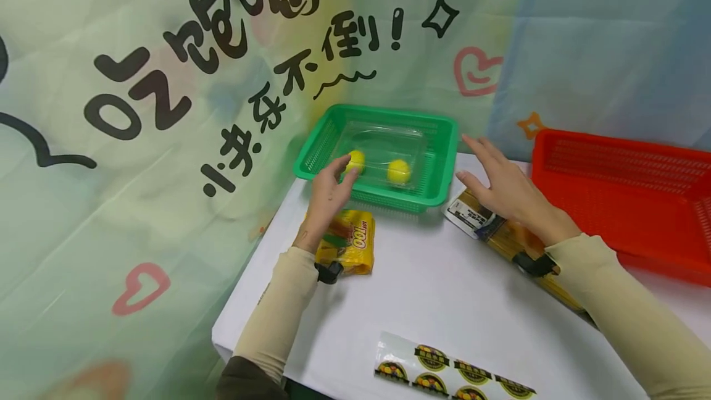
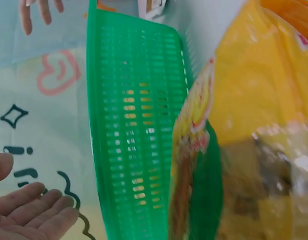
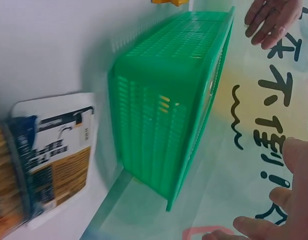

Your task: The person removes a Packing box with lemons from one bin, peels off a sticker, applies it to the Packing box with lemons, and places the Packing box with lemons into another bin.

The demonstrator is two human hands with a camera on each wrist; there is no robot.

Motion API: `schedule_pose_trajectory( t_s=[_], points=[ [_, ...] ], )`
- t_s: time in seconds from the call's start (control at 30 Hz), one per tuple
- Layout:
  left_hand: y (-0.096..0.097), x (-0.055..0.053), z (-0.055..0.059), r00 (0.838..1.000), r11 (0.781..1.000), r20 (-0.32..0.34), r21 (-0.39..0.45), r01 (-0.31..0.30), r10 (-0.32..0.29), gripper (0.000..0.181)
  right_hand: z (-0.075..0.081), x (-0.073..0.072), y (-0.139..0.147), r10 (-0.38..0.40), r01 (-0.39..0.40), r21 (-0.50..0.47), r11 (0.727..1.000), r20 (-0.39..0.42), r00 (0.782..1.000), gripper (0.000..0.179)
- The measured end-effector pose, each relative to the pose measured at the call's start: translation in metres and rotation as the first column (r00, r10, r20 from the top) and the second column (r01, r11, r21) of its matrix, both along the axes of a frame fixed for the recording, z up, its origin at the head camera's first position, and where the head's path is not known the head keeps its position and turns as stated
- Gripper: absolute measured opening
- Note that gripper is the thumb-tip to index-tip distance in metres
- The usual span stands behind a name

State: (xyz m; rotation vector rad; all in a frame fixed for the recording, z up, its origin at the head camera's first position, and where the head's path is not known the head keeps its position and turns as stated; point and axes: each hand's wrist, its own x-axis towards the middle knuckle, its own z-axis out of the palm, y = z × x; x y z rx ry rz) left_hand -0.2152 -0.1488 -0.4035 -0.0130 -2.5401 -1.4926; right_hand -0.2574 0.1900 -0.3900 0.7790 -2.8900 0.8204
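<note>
A green plastic basket [image 1: 444, 187] stands at the back of the table, holding a clear plastic box [image 1: 383, 134] and two yellow balls [image 1: 399, 171]. My left hand [image 1: 332, 193] hovers over the basket's front left side with its fingers extended, gripping nothing. Beyond the basket's right rim, my right hand [image 1: 502, 187] is raised, fingers spread and nothing held. Below the left hand lies a yellow snack bag [image 1: 361, 242], partly hidden by the wrist. Under the right hand and forearm is a long packet [image 1: 502, 236] with a white label end.
A red plastic basket [image 1: 622, 202] stands at the right of the table [image 1: 411, 289]. Near the front edge lies a strip of round black-and-gold stickers [image 1: 433, 370]. A printed cloth backdrop [image 1: 222, 104] hangs along the left and rear.
</note>
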Motion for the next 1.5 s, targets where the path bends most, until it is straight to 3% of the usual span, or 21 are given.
schedule_pose_trajectory(
  t_s=[0.17, 0.33, 0.4, 0.5, 0.67, 0.8, 0.9, 1.03, 1.2, 1.33, 1.5],
  points=[
    [-0.002, -0.002, -0.005, 0.999, 0.999, -0.022, 0.047, -0.024, 0.025, 0.044, 0.003, -0.008, -0.006, -0.001, 0.001, -0.017, 1.000, 0.026, 1.000, 0.075],
    [-0.004, -0.001, -0.008, 0.996, 0.995, -0.030, 0.062, -0.085, 0.087, 0.035, 0.007, -0.017, -0.012, -0.023, 0.025, -0.025, 0.999, 0.093, 0.995, 0.076],
    [-0.005, 0.000, -0.009, 0.994, 0.992, 0.004, 0.064, -0.113, 0.113, 0.030, 0.008, -0.022, -0.016, -0.034, 0.037, -0.028, 0.999, 0.118, 0.992, 0.077],
    [-0.007, 0.002, -0.012, 0.985, 0.984, 0.105, 0.100, -0.145, 0.134, 0.027, 0.009, -0.029, -0.022, -0.049, 0.054, -0.032, 0.998, 0.134, 0.990, 0.078],
    [-0.012, 0.002, -0.020, 0.954, 0.959, 0.274, 0.215, -0.184, 0.121, 0.032, 0.011, -0.042, -0.036, -0.072, 0.086, -0.072, 0.994, 0.179, 0.981, 0.075],
    [-0.019, -0.002, -0.029, 0.937, 0.940, 0.337, 0.280, -0.197, 0.095, 0.040, 0.012, -0.054, -0.050, -0.091, 0.113, -0.087, 0.990, 0.225, 0.970, 0.074],
    [-0.026, -0.005, -0.035, 0.927, 0.913, 0.368, 0.348, -0.214, 0.077, 0.043, 0.011, -0.062, -0.060, -0.102, 0.128, -0.082, 0.988, 0.264, 0.959, 0.073],
    [-0.032, -0.008, -0.041, 0.912, 0.857, 0.408, 0.457, -0.238, 0.036, 0.043, 0.008, -0.069, -0.071, -0.113, 0.151, -0.083, 0.985, 0.357, 0.927, 0.070],
    [-0.037, -0.013, -0.043, 0.897, 0.789, 0.443, 0.554, -0.267, -0.008, 0.033, 0.009, -0.075, -0.081, -0.136, 0.212, -0.098, 0.972, 0.499, 0.856, 0.068],
    [-0.037, -0.017, -0.042, 0.886, 0.753, 0.462, 0.591, -0.289, -0.023, 0.027, 0.011, -0.082, -0.088, -0.167, 0.267, -0.096, 0.959, 0.570, 0.805, 0.069],
    [-0.036, -0.021, -0.040, 0.882, 0.719, 0.469, 0.628, -0.297, -0.046, 0.029, 0.010, -0.092, -0.096, -0.183, 0.304, -0.100, 0.947, 0.608, 0.772, 0.070]
  ],
)
